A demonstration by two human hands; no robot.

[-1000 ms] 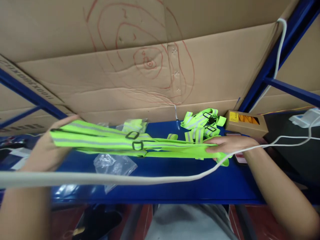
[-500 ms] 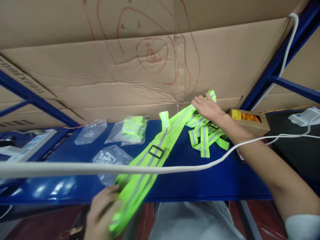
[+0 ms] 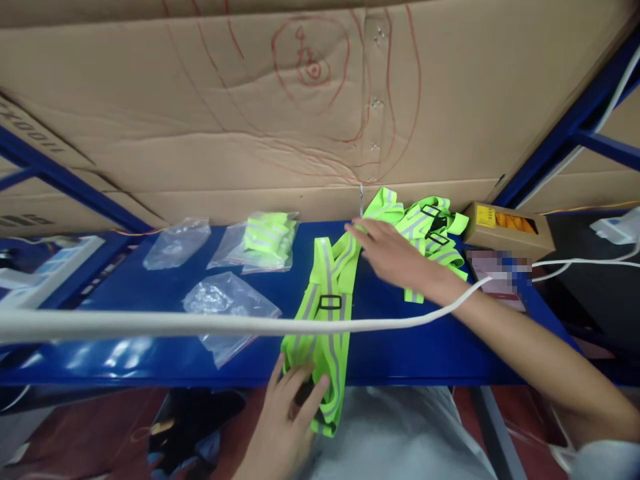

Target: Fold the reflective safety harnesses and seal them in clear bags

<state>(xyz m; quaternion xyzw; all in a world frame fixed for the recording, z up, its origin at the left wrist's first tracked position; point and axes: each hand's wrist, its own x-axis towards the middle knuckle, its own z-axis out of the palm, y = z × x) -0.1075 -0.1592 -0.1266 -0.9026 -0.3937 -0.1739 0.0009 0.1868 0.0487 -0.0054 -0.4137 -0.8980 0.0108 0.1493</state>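
Note:
A neon yellow-green strap with grey stripes [image 3: 327,277] and a black buckle runs down the blue table and over its front edge. My left hand [image 3: 290,407] grips its lower, folded end, fingers curled around it. Near the strap's upper part, my right hand [image 3: 383,250] pinches the band between thumb and fingers. Behind my right forearm lies a tangled pile of similar straps [image 3: 433,230] with black buckles. A clear bag holding a folded green strap [image 3: 270,240] sits at the back, left of the strap.
Clear plastic bags [image 3: 177,245] lie on the left of the blue table [image 3: 150,287]. A white cable [image 3: 200,325] crosses in front of everything. To the right are a small cardboard box [image 3: 510,230] and a phone [image 3: 493,277]. Cardboard [image 3: 225,160] stands behind.
My left hand has moved right with the strap's lower end, so the strap now hangs more upright. My right hand has shifted left and down, away from the pile.

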